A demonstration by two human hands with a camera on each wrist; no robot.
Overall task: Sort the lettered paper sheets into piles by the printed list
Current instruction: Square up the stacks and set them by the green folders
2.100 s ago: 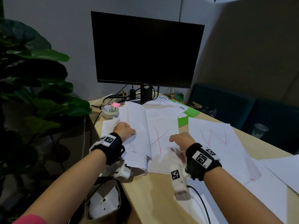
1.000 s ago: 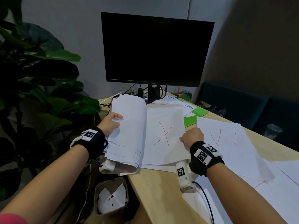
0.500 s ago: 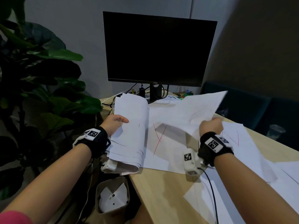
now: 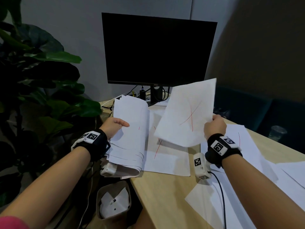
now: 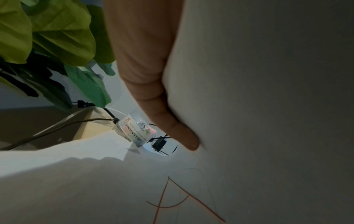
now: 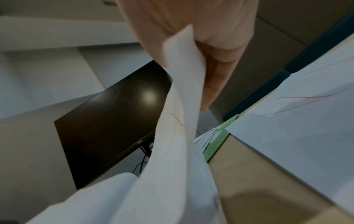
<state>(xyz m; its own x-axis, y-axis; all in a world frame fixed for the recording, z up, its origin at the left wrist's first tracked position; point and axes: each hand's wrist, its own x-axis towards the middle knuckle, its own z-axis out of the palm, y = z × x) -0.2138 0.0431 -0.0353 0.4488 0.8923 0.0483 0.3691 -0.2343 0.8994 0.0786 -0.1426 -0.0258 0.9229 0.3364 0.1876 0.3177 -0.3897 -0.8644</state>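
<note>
right hand [image 4: 214, 125] pinches the edge of one sheet [image 4: 186, 113], lifted off the bench [image 4: 165, 195] at frame centre-right, tilted; red x drawn on it. left hand [image 4: 113, 125] grips a folded-back stack [image 4: 130, 139] at the bench's left edge, thumb on top. between the hands another x sheet [image 4: 165, 159] lies flat. more sheets [image 4: 244, 146] lie at right, under the right wrist. dark monitor [image 4: 156, 50] upper centre. plant [image 4: 36, 80] at left. bin [image 4: 113, 200] below the bench edge.

Left hand [image 4: 113, 126] low, thumb forward, fingers curled in a grip; right hand [image 4: 214, 125] raised, pinching
</note>
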